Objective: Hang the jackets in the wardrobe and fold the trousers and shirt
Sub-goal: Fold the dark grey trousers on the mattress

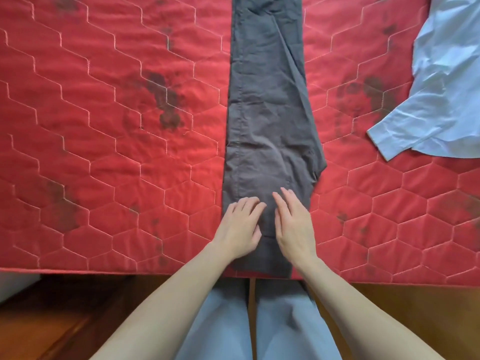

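Pale blue trouser legs (259,323) of the person fill the bottom middle of the view, with two bare forearms reaching forward over them to the bed. Both hands lie flat on the near end of the dark grey trousers (267,113). On the left hand (240,227) the fingers are loosely spread and slightly bent, their tips pressing the cloth near its left edge without pinching it. On the right hand (294,224) the fingers are straight and close together, laid palm-down on the cloth, and they grip nothing. A narrow strip of grey fabric shows between the two hands.

Beyond the fingertips the trousers run straight away to the top of the view as one long narrow band, the legs apparently laid one on the other, with a stitched seam down the left side and soft creases across the middle. Behind the wrists the near end of the trousers reaches the bed's edge.

Under everything lies a red quilted cover (104,126) stitched in a hexagon pattern and marked with dark blotches on both sides of the hands. Far to the right of the right hand's fingers, well apart from the trousers, lies a crumpled light blue shirt (441,87), one cuffed sleeve pointing back toward the trousers. No writing, label or brand can be read on any garment.

Dark wooden floor (405,315) shows below the bed's edge.
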Action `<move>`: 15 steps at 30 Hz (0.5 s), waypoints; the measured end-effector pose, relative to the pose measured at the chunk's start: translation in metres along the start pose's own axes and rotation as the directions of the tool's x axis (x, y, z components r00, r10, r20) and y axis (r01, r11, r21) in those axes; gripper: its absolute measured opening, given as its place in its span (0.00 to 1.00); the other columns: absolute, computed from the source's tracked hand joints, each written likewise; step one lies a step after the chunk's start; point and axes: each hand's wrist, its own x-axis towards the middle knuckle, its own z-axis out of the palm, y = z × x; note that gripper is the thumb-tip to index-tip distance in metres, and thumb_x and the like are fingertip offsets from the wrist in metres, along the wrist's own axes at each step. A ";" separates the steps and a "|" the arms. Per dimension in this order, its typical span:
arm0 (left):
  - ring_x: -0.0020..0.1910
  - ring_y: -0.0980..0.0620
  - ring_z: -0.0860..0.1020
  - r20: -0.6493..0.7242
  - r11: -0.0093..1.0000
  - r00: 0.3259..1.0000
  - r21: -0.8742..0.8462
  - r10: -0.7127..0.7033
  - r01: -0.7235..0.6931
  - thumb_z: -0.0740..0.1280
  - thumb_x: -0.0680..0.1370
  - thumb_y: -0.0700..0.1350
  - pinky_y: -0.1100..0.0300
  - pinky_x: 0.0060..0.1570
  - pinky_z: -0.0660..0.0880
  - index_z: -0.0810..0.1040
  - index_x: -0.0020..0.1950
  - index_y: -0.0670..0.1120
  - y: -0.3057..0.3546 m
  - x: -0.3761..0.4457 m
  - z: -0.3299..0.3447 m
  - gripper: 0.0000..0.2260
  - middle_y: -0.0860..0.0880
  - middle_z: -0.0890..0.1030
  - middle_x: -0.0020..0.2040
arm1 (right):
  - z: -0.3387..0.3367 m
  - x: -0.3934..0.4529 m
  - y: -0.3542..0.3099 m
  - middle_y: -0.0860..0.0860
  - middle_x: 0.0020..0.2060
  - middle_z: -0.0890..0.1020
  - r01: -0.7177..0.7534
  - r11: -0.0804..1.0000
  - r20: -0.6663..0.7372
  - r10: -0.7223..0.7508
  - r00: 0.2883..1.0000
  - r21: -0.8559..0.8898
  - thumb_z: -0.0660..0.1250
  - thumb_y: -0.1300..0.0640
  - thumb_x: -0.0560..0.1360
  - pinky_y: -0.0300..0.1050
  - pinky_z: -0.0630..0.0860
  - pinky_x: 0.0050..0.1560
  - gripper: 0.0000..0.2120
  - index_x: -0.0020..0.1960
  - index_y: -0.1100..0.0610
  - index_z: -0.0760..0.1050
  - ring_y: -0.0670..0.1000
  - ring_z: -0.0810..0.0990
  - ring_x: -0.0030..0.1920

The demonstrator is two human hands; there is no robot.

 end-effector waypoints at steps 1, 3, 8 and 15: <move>0.77 0.45 0.65 -0.040 1.000 0.999 0.009 -0.010 0.011 0.63 0.79 0.46 0.48 0.74 0.65 0.67 0.79 0.45 -0.003 0.007 0.006 0.27 0.46 0.68 0.78 | 0.007 0.008 0.001 0.59 0.79 0.69 0.022 0.999 0.025 -0.021 0.999 -0.040 0.62 0.63 0.84 0.55 0.68 0.75 0.22 0.78 0.60 0.70 0.59 0.65 0.80; 0.83 0.46 0.56 -0.057 0.999 0.998 0.024 -0.037 0.038 0.60 0.82 0.48 0.46 0.80 0.57 0.59 0.83 0.44 -0.009 0.019 0.019 0.30 0.46 0.60 0.83 | 0.022 0.021 0.006 0.55 0.83 0.61 0.048 0.993 0.080 -0.040 0.996 -0.106 0.61 0.62 0.84 0.55 0.62 0.80 0.27 0.82 0.57 0.63 0.55 0.56 0.84; 0.85 0.47 0.46 -0.058 0.994 0.997 0.096 -0.042 0.047 0.55 0.85 0.54 0.43 0.82 0.51 0.51 0.85 0.43 -0.027 0.030 0.058 0.31 0.46 0.50 0.86 | 0.060 0.029 0.030 0.52 0.85 0.54 0.106 0.962 0.130 -0.075 0.989 -0.253 0.55 0.51 0.87 0.59 0.60 0.80 0.27 0.84 0.54 0.57 0.54 0.51 0.85; 0.85 0.44 0.45 -0.079 0.978 0.993 0.194 0.092 -0.075 0.54 0.86 0.59 0.43 0.82 0.49 0.50 0.86 0.44 -0.055 0.025 0.089 0.33 0.44 0.47 0.86 | 0.084 0.016 0.062 0.54 0.85 0.51 0.085 0.959 0.026 -0.081 0.996 -0.269 0.54 0.43 0.86 0.58 0.54 0.83 0.31 0.86 0.51 0.53 0.55 0.48 0.85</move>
